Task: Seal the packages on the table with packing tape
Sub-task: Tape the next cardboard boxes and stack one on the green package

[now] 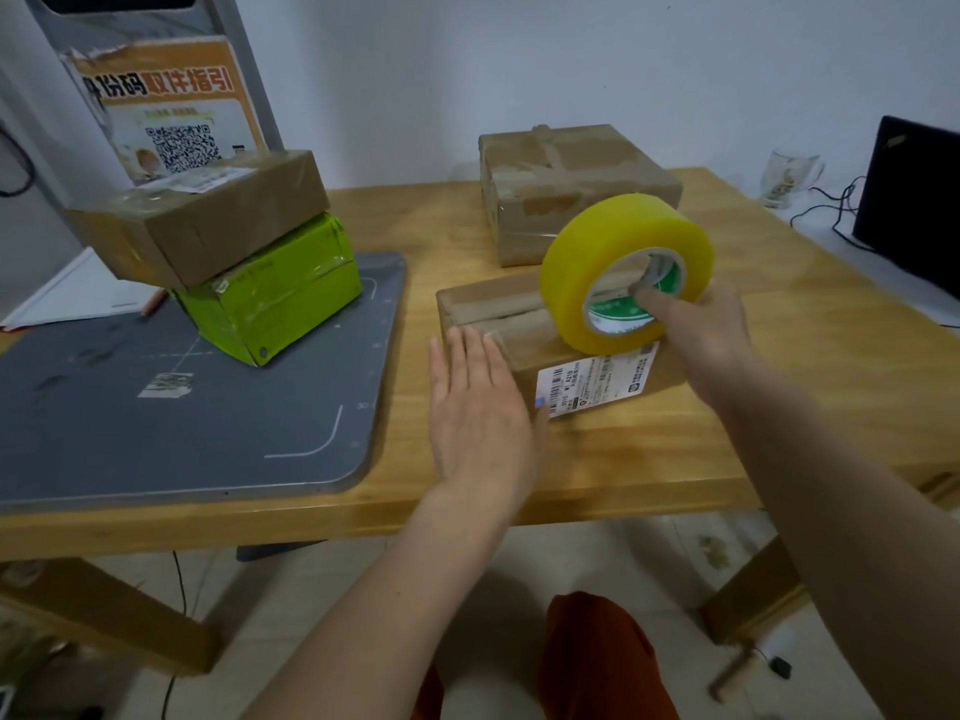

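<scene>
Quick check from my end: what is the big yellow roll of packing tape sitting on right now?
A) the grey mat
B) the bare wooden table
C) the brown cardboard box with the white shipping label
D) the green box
C: the big yellow roll of packing tape, held by the right hand, stands on the brown cardboard box with the white shipping label, while the left hand lies flat against that box.

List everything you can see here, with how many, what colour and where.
tape roll: 1, yellow, on near box
near box: 1, brown, table centre, white label
far box: 1, brown, taped, behind
stacked boxes: 2, brown over green, on mat
mat: 1, grey, table left
table: 1, wooden
glass mug: 1, clear, far right
left hand: flat against near box
right hand: holding tape roll
</scene>
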`<state>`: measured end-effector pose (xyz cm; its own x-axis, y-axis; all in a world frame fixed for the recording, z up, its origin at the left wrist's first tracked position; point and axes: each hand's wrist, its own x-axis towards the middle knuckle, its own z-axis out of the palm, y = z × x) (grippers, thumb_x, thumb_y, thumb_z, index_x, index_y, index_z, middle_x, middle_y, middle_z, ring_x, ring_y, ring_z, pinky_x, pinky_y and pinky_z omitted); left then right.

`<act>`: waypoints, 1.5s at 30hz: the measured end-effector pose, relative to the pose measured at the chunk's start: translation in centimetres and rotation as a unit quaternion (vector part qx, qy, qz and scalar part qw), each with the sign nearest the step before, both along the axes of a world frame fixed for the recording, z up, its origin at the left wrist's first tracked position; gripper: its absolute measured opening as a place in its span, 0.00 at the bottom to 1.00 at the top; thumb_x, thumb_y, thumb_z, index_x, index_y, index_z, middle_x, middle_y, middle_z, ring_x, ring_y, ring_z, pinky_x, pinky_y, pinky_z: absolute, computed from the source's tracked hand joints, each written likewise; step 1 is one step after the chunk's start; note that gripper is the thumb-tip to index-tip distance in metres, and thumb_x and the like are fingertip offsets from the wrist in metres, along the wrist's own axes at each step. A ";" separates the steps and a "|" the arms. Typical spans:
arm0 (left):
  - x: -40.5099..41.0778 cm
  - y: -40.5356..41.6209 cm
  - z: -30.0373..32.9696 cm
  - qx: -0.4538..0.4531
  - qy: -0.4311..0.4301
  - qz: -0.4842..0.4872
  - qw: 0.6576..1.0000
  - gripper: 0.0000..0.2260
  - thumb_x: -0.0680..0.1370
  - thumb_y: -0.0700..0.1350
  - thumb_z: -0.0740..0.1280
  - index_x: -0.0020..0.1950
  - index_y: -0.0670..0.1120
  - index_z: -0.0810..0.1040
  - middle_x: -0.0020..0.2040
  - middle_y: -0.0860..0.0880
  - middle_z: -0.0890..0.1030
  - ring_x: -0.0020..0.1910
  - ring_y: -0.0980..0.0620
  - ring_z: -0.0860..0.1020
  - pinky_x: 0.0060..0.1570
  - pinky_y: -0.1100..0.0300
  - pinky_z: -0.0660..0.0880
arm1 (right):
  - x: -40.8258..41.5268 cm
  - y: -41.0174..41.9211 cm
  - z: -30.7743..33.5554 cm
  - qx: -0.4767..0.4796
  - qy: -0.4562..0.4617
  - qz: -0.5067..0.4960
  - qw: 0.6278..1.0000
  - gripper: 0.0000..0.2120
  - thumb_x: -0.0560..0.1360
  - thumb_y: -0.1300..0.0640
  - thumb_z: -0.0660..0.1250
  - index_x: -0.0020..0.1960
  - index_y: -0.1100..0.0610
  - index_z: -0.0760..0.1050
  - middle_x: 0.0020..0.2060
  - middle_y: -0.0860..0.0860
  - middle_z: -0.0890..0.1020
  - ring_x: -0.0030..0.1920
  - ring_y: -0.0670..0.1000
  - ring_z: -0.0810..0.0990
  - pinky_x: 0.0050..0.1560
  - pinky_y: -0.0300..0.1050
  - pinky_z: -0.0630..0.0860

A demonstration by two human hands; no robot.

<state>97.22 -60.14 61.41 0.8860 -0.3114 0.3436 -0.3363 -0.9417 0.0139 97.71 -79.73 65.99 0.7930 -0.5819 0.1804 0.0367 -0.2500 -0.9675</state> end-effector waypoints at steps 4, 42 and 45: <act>-0.9 -2.8 1.3 0.050 0.056 -0.036 0.997 0.43 0.79 0.64 0.53 0.77 0.33 0.41 0.79 0.34 0.45 0.79 0.38 0.43 0.75 0.45 0.35 | 0.0 0.9 0.3 -0.012 0.009 0.007 1.000 0.05 0.74 0.56 0.71 0.41 0.48 0.80 0.42 0.49 0.85 0.48 0.54 0.84 0.52 0.57 0.80; 7.4 2.0 1.5 -0.079 0.081 -0.071 0.991 0.58 0.65 0.67 0.73 0.80 0.50 0.38 0.80 0.50 0.56 0.78 0.51 0.55 0.74 0.55 0.54 | 0.5 0.7 3.2 -0.143 0.109 0.005 0.984 0.10 0.74 0.45 0.69 0.47 0.50 0.81 0.44 0.52 0.83 0.50 0.57 0.81 0.52 0.55 0.77; 7.5 1.8 1.5 -0.074 0.091 -0.073 0.990 0.59 0.65 0.68 0.73 0.79 0.51 0.36 0.80 0.50 0.54 0.78 0.51 0.54 0.74 0.54 0.52 | -0.1 -1.1 3.2 -0.059 0.063 -0.004 0.996 0.05 0.72 0.52 0.72 0.38 0.51 0.82 0.39 0.53 0.85 0.44 0.56 0.84 0.49 0.64 0.81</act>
